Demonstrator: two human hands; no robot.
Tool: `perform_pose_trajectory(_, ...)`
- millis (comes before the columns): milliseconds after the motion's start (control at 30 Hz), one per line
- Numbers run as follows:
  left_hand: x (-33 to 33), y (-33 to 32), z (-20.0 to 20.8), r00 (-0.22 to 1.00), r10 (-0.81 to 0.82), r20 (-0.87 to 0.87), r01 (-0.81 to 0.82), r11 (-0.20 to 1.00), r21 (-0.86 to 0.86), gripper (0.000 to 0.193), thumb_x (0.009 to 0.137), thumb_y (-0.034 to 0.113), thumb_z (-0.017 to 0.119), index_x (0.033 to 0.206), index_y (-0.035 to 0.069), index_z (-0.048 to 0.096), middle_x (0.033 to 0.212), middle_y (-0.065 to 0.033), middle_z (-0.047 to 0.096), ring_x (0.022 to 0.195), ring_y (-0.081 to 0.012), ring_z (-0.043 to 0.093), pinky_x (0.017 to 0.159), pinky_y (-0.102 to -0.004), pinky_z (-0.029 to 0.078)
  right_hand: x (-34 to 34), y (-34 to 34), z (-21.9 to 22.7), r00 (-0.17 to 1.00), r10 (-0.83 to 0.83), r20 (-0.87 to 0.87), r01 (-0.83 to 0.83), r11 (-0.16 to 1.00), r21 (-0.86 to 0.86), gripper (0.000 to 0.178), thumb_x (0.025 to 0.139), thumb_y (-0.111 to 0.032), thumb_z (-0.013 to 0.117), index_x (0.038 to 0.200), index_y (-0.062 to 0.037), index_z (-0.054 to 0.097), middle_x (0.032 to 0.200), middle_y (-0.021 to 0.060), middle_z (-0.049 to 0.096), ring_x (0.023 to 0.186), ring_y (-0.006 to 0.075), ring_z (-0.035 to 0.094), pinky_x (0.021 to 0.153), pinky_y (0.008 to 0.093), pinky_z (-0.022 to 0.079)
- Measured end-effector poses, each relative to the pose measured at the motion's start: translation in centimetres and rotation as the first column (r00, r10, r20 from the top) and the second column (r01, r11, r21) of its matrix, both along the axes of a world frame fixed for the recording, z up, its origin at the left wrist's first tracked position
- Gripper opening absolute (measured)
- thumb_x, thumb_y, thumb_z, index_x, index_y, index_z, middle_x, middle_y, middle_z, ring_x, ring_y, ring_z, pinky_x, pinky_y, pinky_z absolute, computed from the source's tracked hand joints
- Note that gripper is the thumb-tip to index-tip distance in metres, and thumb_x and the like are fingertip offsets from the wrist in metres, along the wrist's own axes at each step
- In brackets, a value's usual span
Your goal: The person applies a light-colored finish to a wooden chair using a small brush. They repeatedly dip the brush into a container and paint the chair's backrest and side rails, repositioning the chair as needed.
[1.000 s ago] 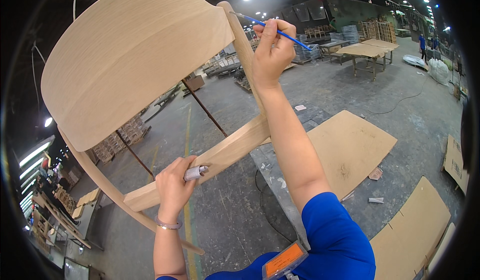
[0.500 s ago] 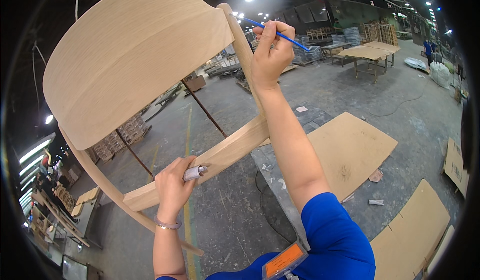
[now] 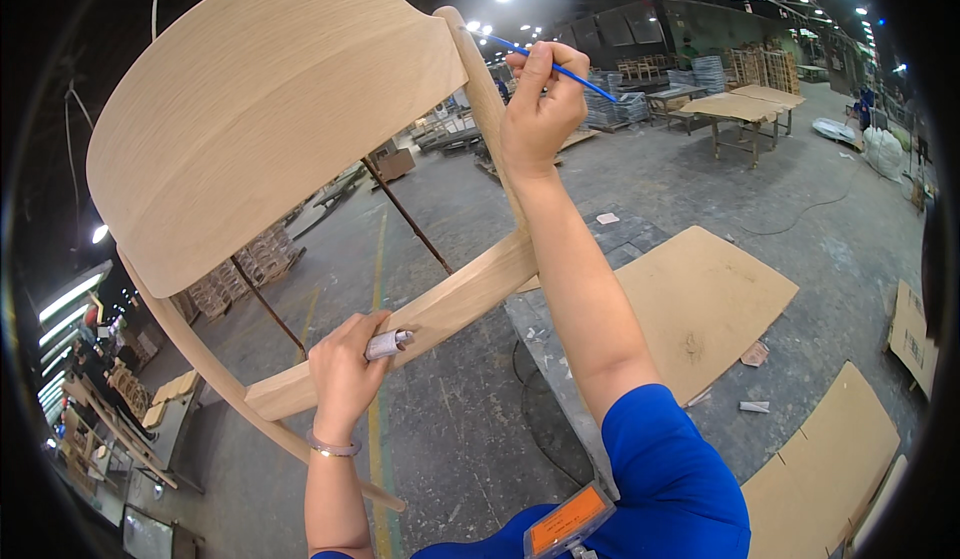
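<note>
1. The unfinished wooden chair frame [image 3: 300, 149] is held up in the air, tilted, above the concrete floor [image 3: 450, 439]; its curved backrest sits to the upper left and one pale rail runs diagonally below it. Everything here is placed relative to that frame.

2. The left hand [image 3: 345, 374] grips the lower rail of the frame, fingers curled tight around it and pinching a small grey tube [image 3: 388, 342] against the wood. Judgement: the hand does two jobs at once, so the tube may slip out or the grip on the rail may weaken, and the frame could swing or drop.

3. The right hand [image 3: 542, 99] is at the frame's upright post, just beside the backrest's edge, fingers pressed together around a thin blue-handled brush [image 3: 565, 67]. The brush tip lies behind the post, so I cannot tell whether it touches the wood.

4. Judgement: with the frame steadied by one hand only, any wobble could drag the brush off the joint and smear the bare veneer.

5. Judgement: the right arm is stretched high and unsupported; tiredness could make the stroke shaky.

6. Below the frame lie brown board sheets [image 3: 700, 299] and a dark cable [image 3: 530, 409]; a dropped frame could hit them, and the cable could catch a foot.
</note>
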State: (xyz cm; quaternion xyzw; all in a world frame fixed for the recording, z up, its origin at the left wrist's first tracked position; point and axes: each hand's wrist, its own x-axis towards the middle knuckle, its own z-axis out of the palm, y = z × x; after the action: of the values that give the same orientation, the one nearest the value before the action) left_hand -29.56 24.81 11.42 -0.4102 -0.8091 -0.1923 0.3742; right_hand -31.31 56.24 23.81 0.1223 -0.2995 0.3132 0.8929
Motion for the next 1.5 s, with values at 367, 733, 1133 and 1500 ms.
perform_pose_trajectory(367, -0.9, -0.5, 0.0, 1.000, 0.017, -0.023, -0.017, 1.000, -0.025, 0.030, 0.077, 0.011, 0.075, 0.107, 0.008, 0.076, 0.087, -0.0093, 0.071, 0.078, -0.0310, 0.069, 0.068, -0.0392, 0.051, -0.9, -0.5, 0.1, 1.000, 0.006, -0.011, -0.006, 1.000, 0.008, 0.015, 0.109, -0.015, 0.056, 0.103, -0.0009, 0.057, 0.085, 0.0067, 0.069, 0.077, 0.0130, 0.072, 0.068, 0.0261, 0.056)
perform_pose_trajectory(733, -1.8, -1.2, 0.3, 0.999, 0.026, -0.026, -0.027, 0.999, -0.029, 0.033, 0.075, 0.010, 0.075, 0.108, 0.008, 0.076, 0.087, -0.0090, 0.071, 0.078, -0.0303, 0.070, 0.067, -0.0396, 0.052, -1.7, -1.2, 0.5, 1.000, 0.019, -0.011, -0.019, 1.000, 0.014, 0.016, 0.109, -0.015, 0.056, 0.103, -0.0009, 0.057, 0.087, 0.0069, 0.069, 0.077, 0.0134, 0.073, 0.069, 0.0260, 0.057)
perform_pose_trajectory(1133, -3.0, -1.4, 0.5, 0.999, 0.026, -0.037, -0.027, 0.999, -0.027, 0.033, 0.075, 0.009, 0.075, 0.108, 0.008, 0.076, 0.089, -0.0088, 0.072, 0.078, -0.0301, 0.071, 0.068, -0.0392, 0.053, -3.1, -1.3, 0.9, 1.000, -0.001, 0.009, 0.000, 0.999, 0.040, 0.016, 0.109, -0.015, 0.057, 0.103, -0.0007, 0.058, 0.087, 0.0076, 0.071, 0.078, 0.0133, 0.073, 0.069, 0.0256, 0.057)
perform_pose_trajectory(1500, -4.4, -1.6, 0.4, 0.999, 0.045, -0.029, -0.046, 0.999, -0.026, 0.032, 0.075, 0.009, 0.076, 0.107, 0.007, 0.076, 0.089, -0.0085, 0.073, 0.078, -0.0292, 0.071, 0.067, -0.0383, 0.053, -4.7, -1.8, 1.3, 0.998, 0.042, -0.055, -0.040, 0.998, 0.039, 0.013, 0.105, -0.011, 0.060, 0.096, -0.0015, 0.059, 0.080, 0.0063, 0.067, 0.070, 0.0178, 0.073, 0.062, 0.0314, 0.051)
